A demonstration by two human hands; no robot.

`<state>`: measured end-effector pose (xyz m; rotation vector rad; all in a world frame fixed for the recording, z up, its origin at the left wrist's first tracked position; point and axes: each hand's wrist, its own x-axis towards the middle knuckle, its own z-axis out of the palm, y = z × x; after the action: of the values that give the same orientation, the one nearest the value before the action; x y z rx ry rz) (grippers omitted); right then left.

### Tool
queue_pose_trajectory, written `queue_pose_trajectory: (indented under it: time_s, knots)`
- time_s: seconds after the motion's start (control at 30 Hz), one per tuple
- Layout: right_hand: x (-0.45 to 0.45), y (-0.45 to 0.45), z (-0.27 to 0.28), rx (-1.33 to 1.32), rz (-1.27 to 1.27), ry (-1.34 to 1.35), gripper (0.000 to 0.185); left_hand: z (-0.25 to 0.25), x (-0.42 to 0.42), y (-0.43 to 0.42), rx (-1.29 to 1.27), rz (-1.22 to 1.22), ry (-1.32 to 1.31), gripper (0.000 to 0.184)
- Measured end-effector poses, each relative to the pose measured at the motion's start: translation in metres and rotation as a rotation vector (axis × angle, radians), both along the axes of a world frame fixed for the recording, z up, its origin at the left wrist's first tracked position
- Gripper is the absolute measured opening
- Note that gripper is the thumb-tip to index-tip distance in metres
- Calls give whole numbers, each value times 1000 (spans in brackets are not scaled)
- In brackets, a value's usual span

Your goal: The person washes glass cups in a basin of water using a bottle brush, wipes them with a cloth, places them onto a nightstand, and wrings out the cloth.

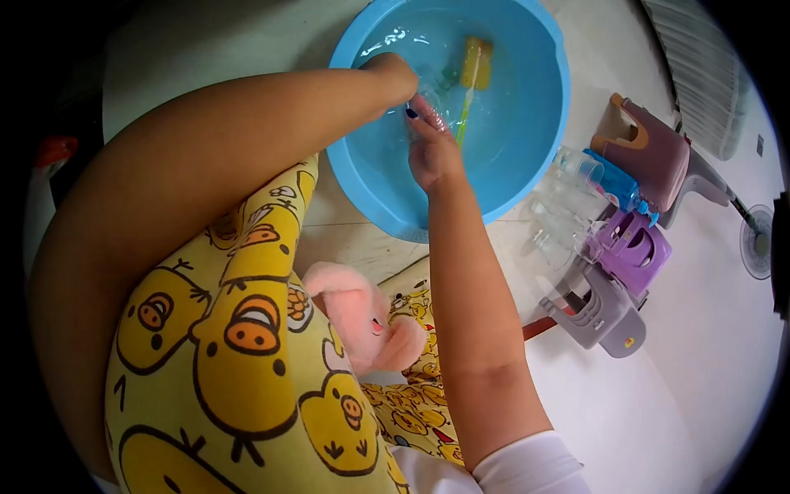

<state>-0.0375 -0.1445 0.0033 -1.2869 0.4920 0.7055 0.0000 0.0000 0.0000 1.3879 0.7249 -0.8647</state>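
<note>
Both my hands are over the blue basin, which holds water. My left hand bends down at the wrist, its fingers curled and mostly hidden. Close beside it, my right hand curves its fingers around a clear, shiny thing that looks like a drinking glass; its outline blends with the water. To the right of my hands, a yellow sponge brush with a pale green handle lies in the basin. A small greenish piece sits near the sponge, too blurred to name.
Several clear glasses stand right of the basin by a blue bottle. Beyond them are a purple stool, a grey stool and a brownish stool. A pink plush thing is below, by my patterned trousers.
</note>
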Motion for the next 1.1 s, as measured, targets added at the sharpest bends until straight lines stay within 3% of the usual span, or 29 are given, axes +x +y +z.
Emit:
queue_pose_trajectory:
  time_s: [0.1, 0.2, 0.27, 0.3, 0.37, 0.5, 0.6, 0.7, 0.77, 0.9, 1.0, 1.07, 1.1]
  knots:
    - [2, 2, -6, 33, 3, 34, 40, 4, 1, 4, 127, -46, -54, 38]
    - [15, 4, 2, -106, -208, 187, 36, 0, 1, 2, 93, 59, -74, 35]
    - [22, 7, 8, -372, -273, 174, 30, -1, 1, 1, 122, -6, -38, 34]
    - [21, 7, 8, -369, -273, 170, 30, 1, 2, 2, 124, -6, -43, 34]
    - [12, 8, 9, -3, -101, 10, 18, 5, 2, 4, 104, -3, -2, 33]
    - [3, -3, -1, -99, 16, 53, 16, 4, 0, 3, 119, 18, -31, 32]
    - [10, -8, -2, -79, -106, 162, 14, 0, 1, 3, 93, -15, -7, 32]
    - [16, -4, -2, -228, -560, 309, 20, 0, 0, 3, 99, -40, -32, 32]
    - [7, -8, -8, -82, -174, 146, 24, 1, -1, 2, 126, -4, -41, 32]
    - [0, 0, 4, -187, -7, 92, 29, 2, 1, 2, 131, 4, -35, 34]
    - [6, -5, 2, -143, -160, 152, 30, 0, 1, 2, 95, -42, -24, 34]
    - [14, -11, -8, -174, -496, 226, 33, 2, 0, 2, 145, -32, -58, 34]
    - [13, -9, -5, -175, -495, 225, 33, 3, 0, 2, 144, -32, -59, 34]
